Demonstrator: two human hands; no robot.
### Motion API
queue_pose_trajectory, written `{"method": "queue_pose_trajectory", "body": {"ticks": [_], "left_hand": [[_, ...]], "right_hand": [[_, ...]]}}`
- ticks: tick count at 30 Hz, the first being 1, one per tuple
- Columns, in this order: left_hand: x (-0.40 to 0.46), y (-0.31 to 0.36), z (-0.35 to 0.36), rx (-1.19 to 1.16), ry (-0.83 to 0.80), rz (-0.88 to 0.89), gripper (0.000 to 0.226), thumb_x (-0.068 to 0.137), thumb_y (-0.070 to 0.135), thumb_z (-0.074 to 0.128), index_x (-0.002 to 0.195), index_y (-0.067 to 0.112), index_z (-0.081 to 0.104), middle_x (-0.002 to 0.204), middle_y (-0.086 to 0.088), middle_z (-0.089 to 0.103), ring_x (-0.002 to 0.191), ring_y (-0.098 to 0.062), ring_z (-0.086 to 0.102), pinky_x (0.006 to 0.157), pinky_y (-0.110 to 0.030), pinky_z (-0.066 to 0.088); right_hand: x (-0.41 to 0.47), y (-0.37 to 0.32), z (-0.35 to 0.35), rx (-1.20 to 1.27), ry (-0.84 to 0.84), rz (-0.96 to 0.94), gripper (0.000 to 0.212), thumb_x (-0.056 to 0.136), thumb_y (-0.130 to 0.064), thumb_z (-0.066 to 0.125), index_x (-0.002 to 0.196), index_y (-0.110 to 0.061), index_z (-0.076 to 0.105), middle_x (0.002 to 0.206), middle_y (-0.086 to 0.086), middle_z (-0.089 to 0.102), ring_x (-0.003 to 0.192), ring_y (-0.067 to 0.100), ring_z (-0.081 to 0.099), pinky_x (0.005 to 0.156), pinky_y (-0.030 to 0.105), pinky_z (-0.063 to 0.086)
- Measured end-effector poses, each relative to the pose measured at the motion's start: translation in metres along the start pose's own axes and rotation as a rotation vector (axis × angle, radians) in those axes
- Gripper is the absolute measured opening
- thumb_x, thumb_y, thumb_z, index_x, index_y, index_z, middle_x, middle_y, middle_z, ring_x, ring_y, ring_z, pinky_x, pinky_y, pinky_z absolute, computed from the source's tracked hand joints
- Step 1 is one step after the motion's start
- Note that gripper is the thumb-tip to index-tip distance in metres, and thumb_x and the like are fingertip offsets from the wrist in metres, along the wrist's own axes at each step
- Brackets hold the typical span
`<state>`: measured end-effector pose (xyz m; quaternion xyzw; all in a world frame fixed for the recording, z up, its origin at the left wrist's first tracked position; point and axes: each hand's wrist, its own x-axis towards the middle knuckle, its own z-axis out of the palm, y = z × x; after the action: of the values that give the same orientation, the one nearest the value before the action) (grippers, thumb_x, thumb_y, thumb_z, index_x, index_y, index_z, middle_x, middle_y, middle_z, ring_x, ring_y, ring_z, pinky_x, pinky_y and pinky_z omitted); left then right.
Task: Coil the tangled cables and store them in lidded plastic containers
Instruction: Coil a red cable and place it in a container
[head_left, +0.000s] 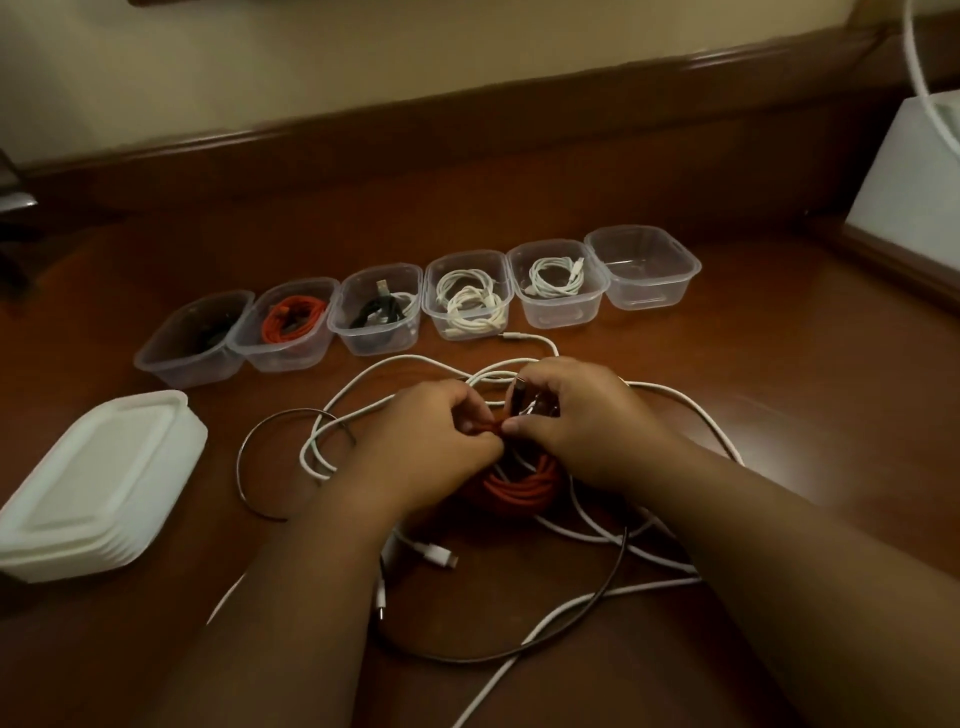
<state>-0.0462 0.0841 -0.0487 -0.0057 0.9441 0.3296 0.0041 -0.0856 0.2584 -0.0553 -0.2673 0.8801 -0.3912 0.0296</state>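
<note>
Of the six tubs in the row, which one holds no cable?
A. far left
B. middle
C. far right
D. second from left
C: the far-right tub shows only its clear bottom, while the other five each hold a coiled cable, such as the orange one.

6 tubs (470, 296) behind, lids (98, 483) left, loose cables (582, 603) around

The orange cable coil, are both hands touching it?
Touching. In the head view the left hand and the right hand both pinch the end of the orange cable coil between their fingertips.
</note>
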Motion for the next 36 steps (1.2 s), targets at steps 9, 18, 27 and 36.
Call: {"method": "queue_pose_trajectory", "body": {"ticks": [9,18,27,36], "left_hand": [[0.002,-0.001,0.003,-0.274,0.079,-0.044,0.008,0.091,0.026,0.069,0.092,0.033,0.074,0.089,0.008,0.073,0.08,-0.01,0.071,0.073,-0.037,0.062],[-0.004,0.009,0.01,-0.281,0.167,-0.062,0.012,0.084,0.017,0.073,0.086,0.029,0.071,0.083,0.005,0.071,0.074,-0.012,0.071,0.062,-0.037,0.062],[0.002,0.01,0.016,-0.088,0.091,-0.127,0.005,0.092,0.03,0.063,0.087,0.03,0.061,0.086,0.008,0.063,0.073,-0.006,0.061,0.053,-0.022,0.044],[0.004,0.01,0.018,-0.25,0.028,-0.217,0.014,0.103,0.031,0.047,0.098,0.027,0.059,0.086,0.002,0.062,0.064,-0.01,0.054,0.054,-0.025,0.04]], "right_hand": [[0.0,0.005,0.004,0.086,0.171,-0.083,0.017,0.089,-0.018,0.07,0.099,-0.03,0.062,0.089,-0.014,0.063,0.085,0.002,0.059,0.072,0.023,0.051],[-0.002,0.004,0.005,0.202,0.191,-0.083,0.021,0.085,-0.012,0.076,0.101,-0.023,0.067,0.088,-0.011,0.069,0.085,-0.001,0.064,0.073,0.019,0.055],[-0.001,0.0,0.005,-0.008,0.048,-0.076,0.013,0.095,-0.023,0.064,0.103,-0.032,0.068,0.084,-0.028,0.05,0.089,-0.005,0.047,0.071,0.008,0.034],[0.002,0.001,0.006,-0.128,-0.015,-0.045,0.014,0.097,-0.034,0.058,0.087,-0.026,0.063,0.105,-0.01,0.046,0.099,0.006,0.044,0.076,0.015,0.034]]}}
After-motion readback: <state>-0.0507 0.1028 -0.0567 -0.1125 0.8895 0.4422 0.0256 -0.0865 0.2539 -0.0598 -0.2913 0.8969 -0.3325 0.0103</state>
